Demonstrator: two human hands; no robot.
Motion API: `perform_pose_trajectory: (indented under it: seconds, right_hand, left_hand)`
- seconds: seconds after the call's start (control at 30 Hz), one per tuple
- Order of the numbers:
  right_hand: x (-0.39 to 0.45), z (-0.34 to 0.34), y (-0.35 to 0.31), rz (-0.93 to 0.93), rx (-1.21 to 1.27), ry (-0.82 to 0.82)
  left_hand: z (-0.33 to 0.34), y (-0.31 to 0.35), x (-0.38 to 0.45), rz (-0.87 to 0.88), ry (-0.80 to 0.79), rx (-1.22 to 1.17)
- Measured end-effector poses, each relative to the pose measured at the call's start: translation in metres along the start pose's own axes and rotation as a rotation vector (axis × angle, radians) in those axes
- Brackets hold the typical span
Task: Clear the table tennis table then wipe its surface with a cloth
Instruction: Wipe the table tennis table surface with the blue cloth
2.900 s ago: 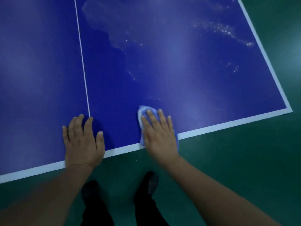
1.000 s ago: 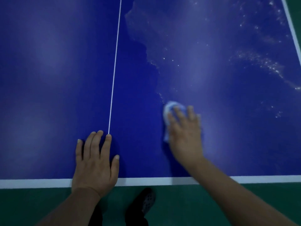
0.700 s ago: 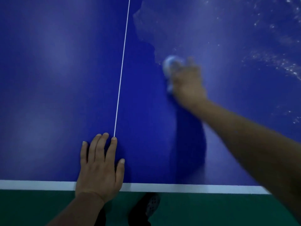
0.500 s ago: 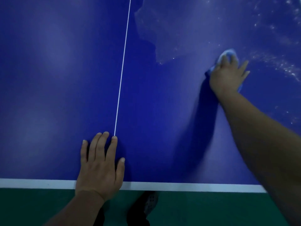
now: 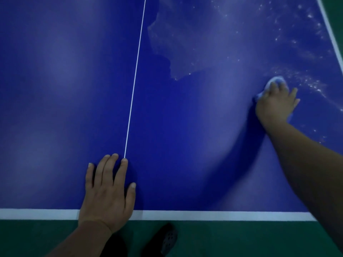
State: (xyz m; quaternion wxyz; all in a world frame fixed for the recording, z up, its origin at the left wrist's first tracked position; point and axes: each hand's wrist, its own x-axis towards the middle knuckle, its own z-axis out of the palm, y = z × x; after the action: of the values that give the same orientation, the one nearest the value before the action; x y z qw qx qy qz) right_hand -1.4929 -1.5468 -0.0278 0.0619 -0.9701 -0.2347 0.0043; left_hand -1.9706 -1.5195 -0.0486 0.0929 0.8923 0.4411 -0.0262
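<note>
A: Item one, left side?

B: Blue table tennis table [image 5: 55, 89], thin white centre line [image 5: 134, 80], white band along the near edge. Left hand [image 5: 107, 191] lies flat at that near edge, fingers straight and spread, index fingertip at the end of the centre line.

A: Middle?

B: Pale dusty patch [image 5: 194, 43] toward the far edge, just right of the centre line.

A: Right side?

B: Right hand [image 5: 274, 102], fingers extended, pressing a small light-blue cloth [image 5: 274, 81] onto the surface near the right edge, beside white specks [image 5: 311, 84].

A: Below the table?

B: Green floor [image 5: 241, 238], one dark shoe [image 5: 167, 238].
</note>
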Motion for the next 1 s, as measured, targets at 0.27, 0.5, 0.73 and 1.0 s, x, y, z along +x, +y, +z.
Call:
perform_pose_trajectory:
  seconds: [0.27,0.5,0.73,1.0]
  right_hand:
    - [-0.127,0.030,-0.124,-0.962,0.027,-0.109]
    - [0.002,-0.002,-0.009,-0.137,-0.070,0.058]
    - [-0.090,0.035,-0.133,-0.750,-0.031,-0.040]
    - [-0.079,0.013,-0.076,-0.315,-0.049,0.027]
  left_hand:
    - [-0.008,0.005,-0.001,-0.055,-0.044,-0.053]
    - [-0.033,-0.015,0.063,-0.047,0.181,-0.370]
    - [-0.055,-0.058,0.237,-0.071,0.164,-0.178]
    - [-0.043,-0.080,0.247,-0.083,0.140,-0.155]
